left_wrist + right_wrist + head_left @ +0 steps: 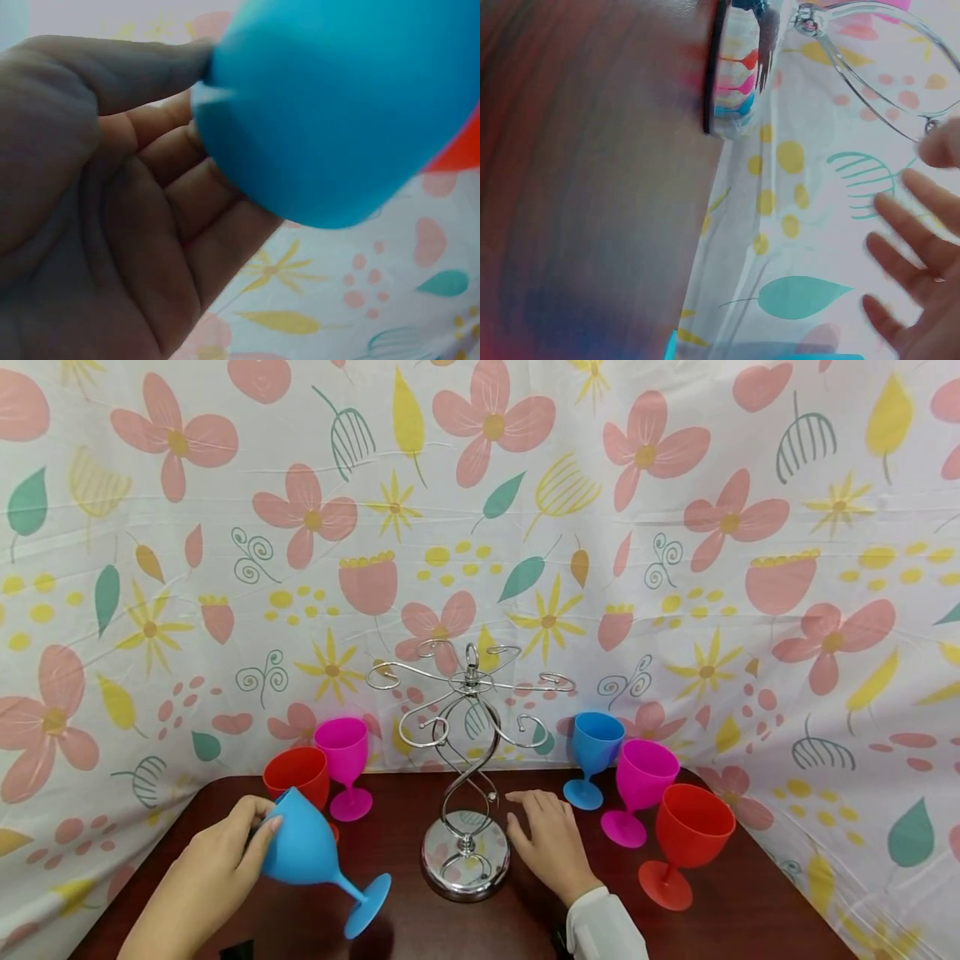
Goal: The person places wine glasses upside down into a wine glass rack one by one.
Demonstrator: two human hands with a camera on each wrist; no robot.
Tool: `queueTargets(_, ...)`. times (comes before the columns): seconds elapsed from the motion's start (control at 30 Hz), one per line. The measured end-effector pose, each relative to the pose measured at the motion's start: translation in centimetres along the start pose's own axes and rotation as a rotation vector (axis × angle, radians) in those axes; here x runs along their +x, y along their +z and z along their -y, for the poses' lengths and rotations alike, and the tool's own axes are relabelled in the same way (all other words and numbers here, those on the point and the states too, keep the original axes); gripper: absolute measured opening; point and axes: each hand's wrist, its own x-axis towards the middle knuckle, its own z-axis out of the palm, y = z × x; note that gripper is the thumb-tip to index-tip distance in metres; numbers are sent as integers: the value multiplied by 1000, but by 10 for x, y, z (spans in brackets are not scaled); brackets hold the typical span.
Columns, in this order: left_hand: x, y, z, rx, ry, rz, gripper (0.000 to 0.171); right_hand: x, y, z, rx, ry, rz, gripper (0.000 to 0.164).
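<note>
My left hand (217, 868) pinches a blue goblet (303, 843) by its rim, thumb on one side and fingers on the other. The goblet is tilted, its round foot pointing down and to the right above the table. In the left wrist view the goblet's bowl (330, 112) fills the upper right. A chrome rack (468, 760) with curled arms and a round mirrored base stands in the middle, its hooks bare. Just right of its base, my right hand (551, 843) hovers with fingers spread and holds nothing; the right wrist view shows its fingers (915, 247) apart from the rack.
Behind my left hand stand a red goblet (296, 774) and a pink goblet (345, 760). At right are a blue goblet (595, 743), a pink goblet (645, 772) and a red goblet (693, 827). A flower-patterned cloth (480, 527) hangs behind the dark table (435, 931).
</note>
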Motion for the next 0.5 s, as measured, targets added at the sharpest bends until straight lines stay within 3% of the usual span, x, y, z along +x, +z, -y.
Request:
queueTargets(0.2, 6, 9, -4, -132, 65, -19, 17, 4, -7, 4, 96, -139, -170, 20)
queueTargets(0.5, 19, 28, -8, -433, 52, 59, 22, 8, -12, 12, 215, -302, -260, 24)
